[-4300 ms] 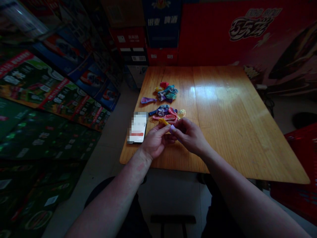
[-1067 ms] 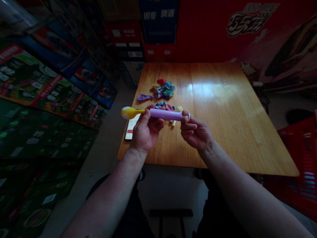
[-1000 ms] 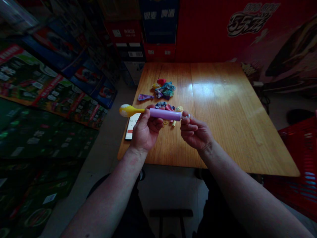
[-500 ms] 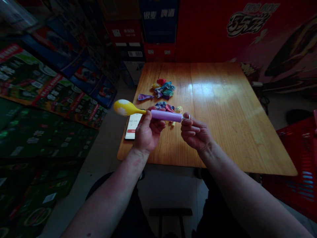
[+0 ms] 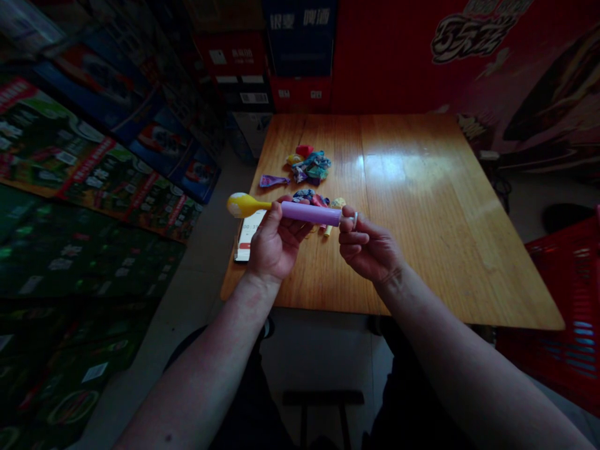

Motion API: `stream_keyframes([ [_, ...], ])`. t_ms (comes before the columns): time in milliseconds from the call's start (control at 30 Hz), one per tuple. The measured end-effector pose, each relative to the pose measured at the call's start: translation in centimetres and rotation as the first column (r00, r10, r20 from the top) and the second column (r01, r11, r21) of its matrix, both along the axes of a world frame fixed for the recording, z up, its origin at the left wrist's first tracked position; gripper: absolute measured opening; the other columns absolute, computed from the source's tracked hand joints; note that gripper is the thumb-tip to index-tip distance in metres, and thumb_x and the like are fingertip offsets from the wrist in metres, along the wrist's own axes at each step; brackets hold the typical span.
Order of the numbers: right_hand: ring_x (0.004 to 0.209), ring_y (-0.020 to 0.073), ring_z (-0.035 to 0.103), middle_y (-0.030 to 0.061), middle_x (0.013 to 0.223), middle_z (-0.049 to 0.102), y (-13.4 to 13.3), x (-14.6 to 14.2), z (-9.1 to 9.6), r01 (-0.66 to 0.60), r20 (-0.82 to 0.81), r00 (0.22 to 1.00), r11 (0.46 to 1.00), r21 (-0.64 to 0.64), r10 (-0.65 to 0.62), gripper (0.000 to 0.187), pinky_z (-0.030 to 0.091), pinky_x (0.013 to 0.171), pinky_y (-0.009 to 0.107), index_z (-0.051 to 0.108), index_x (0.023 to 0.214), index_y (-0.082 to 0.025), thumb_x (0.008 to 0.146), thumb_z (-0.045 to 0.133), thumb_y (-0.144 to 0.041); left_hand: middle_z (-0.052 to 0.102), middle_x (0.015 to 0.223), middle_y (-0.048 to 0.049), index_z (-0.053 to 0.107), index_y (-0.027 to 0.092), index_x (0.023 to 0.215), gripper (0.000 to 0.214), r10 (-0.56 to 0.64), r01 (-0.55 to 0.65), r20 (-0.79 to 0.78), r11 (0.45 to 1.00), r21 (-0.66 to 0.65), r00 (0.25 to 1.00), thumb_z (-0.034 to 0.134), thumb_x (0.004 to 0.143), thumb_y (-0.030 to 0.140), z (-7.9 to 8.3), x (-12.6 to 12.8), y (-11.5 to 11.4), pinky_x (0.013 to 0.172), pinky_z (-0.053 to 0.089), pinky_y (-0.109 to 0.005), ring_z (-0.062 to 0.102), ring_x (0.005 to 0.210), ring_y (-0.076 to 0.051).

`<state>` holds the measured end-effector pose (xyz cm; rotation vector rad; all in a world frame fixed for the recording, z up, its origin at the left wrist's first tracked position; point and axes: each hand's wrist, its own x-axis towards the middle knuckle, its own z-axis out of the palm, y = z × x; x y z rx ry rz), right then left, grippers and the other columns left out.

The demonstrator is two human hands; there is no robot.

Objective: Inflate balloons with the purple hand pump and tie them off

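Observation:
A purple balloon pump (image 5: 311,213) lies level between my hands, above the table. My left hand (image 5: 276,240) is closed around its left end, where the neck of a yellow balloon (image 5: 241,205) with white patches fits on the nozzle. The balloon is slightly filled and points left. My right hand (image 5: 368,244) grips the white pump handle (image 5: 355,220) at the right end, with a short bit of the rod showing. Behind the pump lie several limp balloons (image 5: 312,197), partly hidden by it and my fingers.
A wooden table (image 5: 422,237) stands in front of me. On it are a further pile of limp balloons (image 5: 312,167), a purple balloon (image 5: 273,180) and a phone (image 5: 244,240) partly behind my left hand. Stacked boxes (image 5: 94,237) line the left; a red basket (image 5: 562,300) stands right.
The yellow balloon has shrunk and its white patches are smaller. The pump and both hands have shifted slightly; the handle remains close to the barrel.

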<state>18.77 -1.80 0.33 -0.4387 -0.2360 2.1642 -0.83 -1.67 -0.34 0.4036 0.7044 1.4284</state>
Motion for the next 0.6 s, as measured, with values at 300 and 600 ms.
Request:
stream_keyframes([
  [300,0.044,0.0008,0.03,-0.008,0.072,0.058,-0.1,2.8,1.1,0.064,0.109,0.991,0.993,0.102,-0.075,0.026,0.036,0.047,0.008,0.065,0.099,-0.022,0.11,0.041,-0.018,0.081,0.114,-0.0071,0.073,0.025,0.115,0.027,0.137,-0.127,-0.099,0.986,0.109,0.986,0.071,0.1,0.046,1.5,-1.8,0.1,0.099,0.062,-0.04,0.075,0.117,-0.025],
  [600,0.049,0.0008,0.046,-0.0049,0.078,0.064,0.0,0.2,-0.4,0.038,-0.065,0.997,0.995,-0.094,-0.044,0.03,0.044,0.05,0.009,0.065,0.101,-0.02,0.112,0.037,-0.02,0.079,0.122,-0.0109,0.069,0.025,0.126,0.034,-0.023,0.028,-0.063,0.996,0.079,0.998,0.07,0.1,0.047,1.4,0.4,-2.0,0.1,0.062,-0.048,0.077,0.114,-0.029],
])
